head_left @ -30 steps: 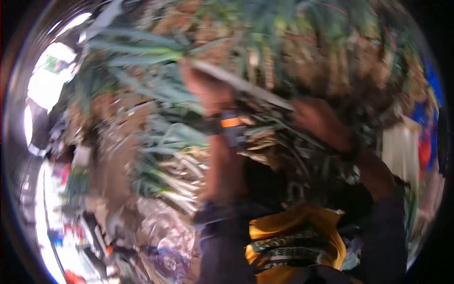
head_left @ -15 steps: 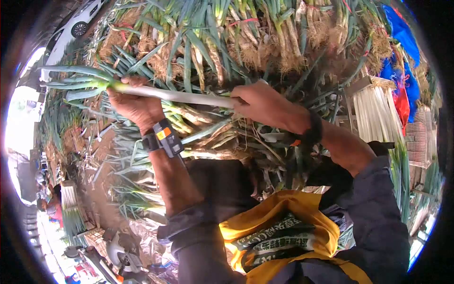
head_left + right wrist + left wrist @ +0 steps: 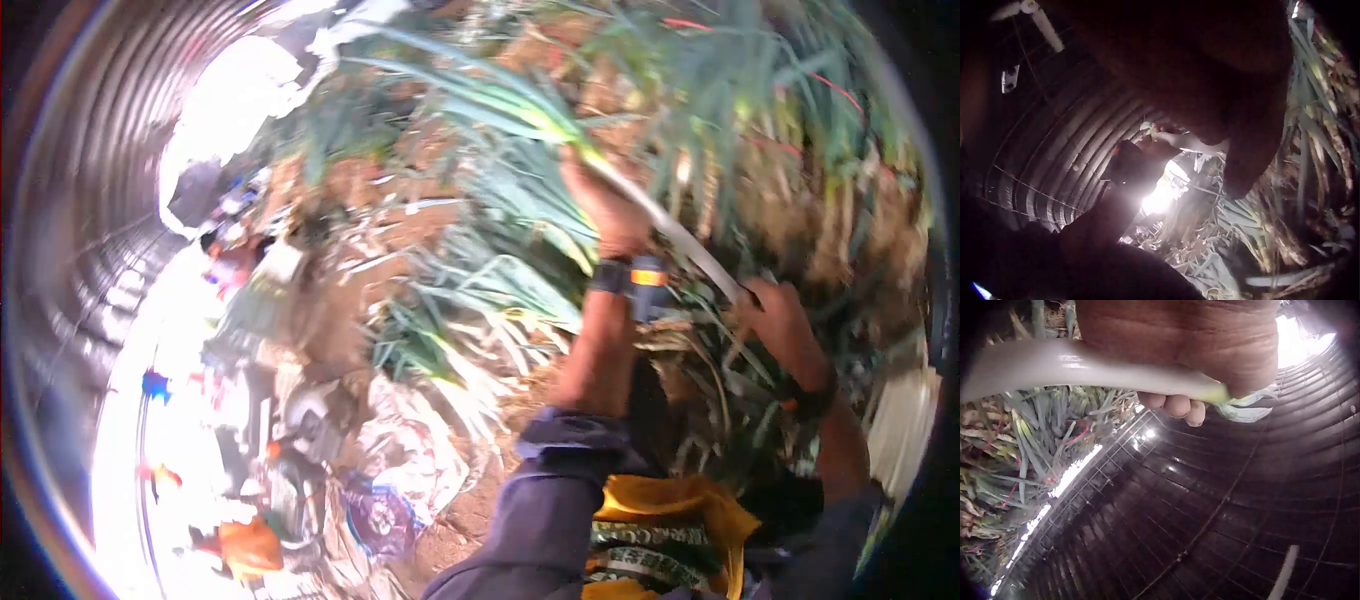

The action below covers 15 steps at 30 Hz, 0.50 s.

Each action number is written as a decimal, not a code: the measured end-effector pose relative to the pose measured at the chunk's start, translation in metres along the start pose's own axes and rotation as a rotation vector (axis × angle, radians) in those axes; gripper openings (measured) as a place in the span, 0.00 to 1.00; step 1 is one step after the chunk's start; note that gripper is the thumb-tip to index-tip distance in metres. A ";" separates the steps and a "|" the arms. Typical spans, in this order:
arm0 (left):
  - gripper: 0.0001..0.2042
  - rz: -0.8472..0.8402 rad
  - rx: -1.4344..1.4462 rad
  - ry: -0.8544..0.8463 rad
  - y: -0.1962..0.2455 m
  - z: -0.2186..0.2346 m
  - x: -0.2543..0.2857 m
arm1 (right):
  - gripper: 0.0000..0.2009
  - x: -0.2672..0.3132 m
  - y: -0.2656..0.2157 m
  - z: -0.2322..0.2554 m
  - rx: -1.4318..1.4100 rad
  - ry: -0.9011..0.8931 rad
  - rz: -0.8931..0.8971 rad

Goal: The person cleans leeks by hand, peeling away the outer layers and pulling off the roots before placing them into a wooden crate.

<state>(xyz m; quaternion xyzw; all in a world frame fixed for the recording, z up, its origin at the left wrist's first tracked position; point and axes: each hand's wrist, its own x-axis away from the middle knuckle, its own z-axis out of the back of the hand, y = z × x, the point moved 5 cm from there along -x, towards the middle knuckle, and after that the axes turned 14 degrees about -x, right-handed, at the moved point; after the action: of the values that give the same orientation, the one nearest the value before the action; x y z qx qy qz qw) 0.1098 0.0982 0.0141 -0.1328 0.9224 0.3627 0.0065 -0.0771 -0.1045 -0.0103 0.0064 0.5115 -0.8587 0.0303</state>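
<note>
A large green onion with a smooth white stalk slopes down to the right in the head view, its green leaves fanning out at upper left. My left hand grips the stalk just below the leaves. In the left wrist view the fingertips curl under the white stalk. My right hand holds the other end, its fingers bent round it. The right wrist view shows that hand dark and close, with the white stalk running to the left hand beyond.
Bunches of unpeeled onions with roots lie along the far side. Peeled white onions lie left of my left forearm. A crumpled clear plastic bag is on the ground near them. White stalks are stacked at far right.
The head view has swung left, so both hands and the onion appear farther right. The onion lay nearly level half a second ago and now slants. Both hands keep their hold on it.
</note>
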 end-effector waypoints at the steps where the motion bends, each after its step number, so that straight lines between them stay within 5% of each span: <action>1: 0.16 0.075 0.047 -0.018 -0.007 0.002 -0.005 | 0.10 -0.002 0.004 -0.002 0.002 -0.022 -0.111; 2: 0.16 0.084 0.074 -0.140 -0.001 -0.005 0.001 | 0.11 -0.002 0.004 -0.003 0.002 -0.050 -0.080; 8: 0.18 0.140 0.098 -0.134 0.004 -0.004 -0.005 | 0.13 -0.004 0.008 -0.008 -0.285 -0.162 -0.163; 15: 0.20 0.136 0.119 -0.200 0.001 -0.005 0.003 | 0.13 0.006 -0.009 -0.004 -0.204 -0.211 -0.221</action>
<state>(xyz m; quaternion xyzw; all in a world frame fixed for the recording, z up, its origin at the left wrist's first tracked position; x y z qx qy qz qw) 0.1074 0.0951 0.0186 -0.0327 0.9439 0.3184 0.0816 -0.0839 -0.0974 -0.0044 -0.1433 0.5875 -0.7963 -0.0103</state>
